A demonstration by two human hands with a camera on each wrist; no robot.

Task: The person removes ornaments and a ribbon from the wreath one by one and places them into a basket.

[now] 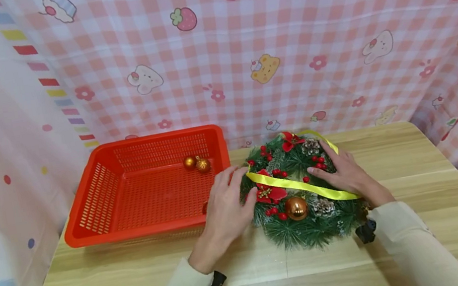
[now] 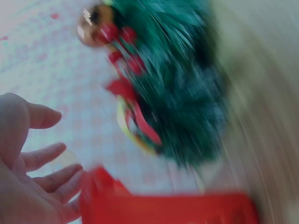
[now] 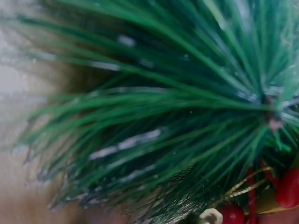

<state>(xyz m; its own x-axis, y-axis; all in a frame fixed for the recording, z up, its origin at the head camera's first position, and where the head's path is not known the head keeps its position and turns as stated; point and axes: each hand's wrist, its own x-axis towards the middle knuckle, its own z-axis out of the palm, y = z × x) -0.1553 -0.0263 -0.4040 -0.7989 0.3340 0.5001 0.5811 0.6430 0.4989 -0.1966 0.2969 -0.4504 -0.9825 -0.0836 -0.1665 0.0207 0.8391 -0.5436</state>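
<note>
A green pine wreath point(image 1: 293, 236) with red berries, red flowers, pinecones and a shiny copper-coloured ball point(image 1: 297, 208) lies on the table. A yellow ribbon point(image 1: 306, 187) slants across it. My left hand point(image 1: 228, 207) is beside the wreath's left edge near the ribbon's end. In the left wrist view its fingers are apart and loosely extended, holding nothing. On the wreath's right side rests my right hand point(image 1: 347, 173), thumb and forefinger spread over the greenery by the ribbon. Pine needles point(image 3: 154, 112) fill the right wrist view, which does not show that hand's fingers clearly.
A red plastic basket point(image 1: 107, 237) stands left of the wreath, close to my left hand. Two gold balls point(image 1: 202, 164) lie in it at the back right. Behind the wooden table point(image 1: 434, 209) hangs a pink checked cloth point(image 1: 221, 47).
</note>
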